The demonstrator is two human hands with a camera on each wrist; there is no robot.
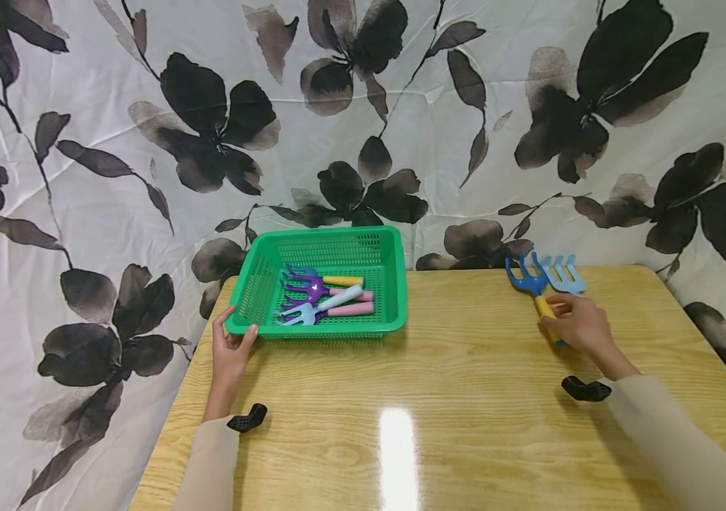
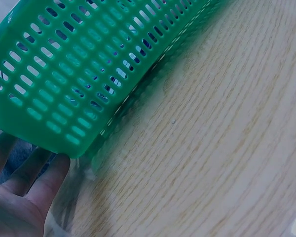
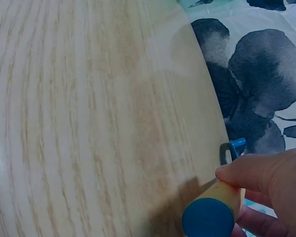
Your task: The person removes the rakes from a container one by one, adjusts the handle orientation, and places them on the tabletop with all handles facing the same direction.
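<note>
Currently the left hand (image 1: 230, 358) grips the green basket (image 1: 396, 284) at its near left corner, thumb on the near side and fingers along the left side. Well to the right of the basket, the right hand (image 1: 578, 323) pinches the yellow handle (image 1: 542, 307) of a dark blue fork (image 1: 531, 282) between thumb and fingers; the round blue end of that handle shows in the right wrist view. The fork's prongs point away from the person. Just beyond this fork, on the side farther from the basket, is a light blue fork (image 1: 565, 277), partly hidden by the right hand.

Inside the basket, toward its left and middle, several more forks lie in an overlapping pile: purple ones with pink handles (image 1: 351, 309), a pale blue one (image 1: 340, 297) across them, and a blue one with a yellow grip (image 1: 343, 281) at the back. The basket sits on the wooden surface (image 1: 465, 397), near its far left corner. Behind the basket hangs a white cloth (image 1: 433, 128) with dark flowers.
</note>
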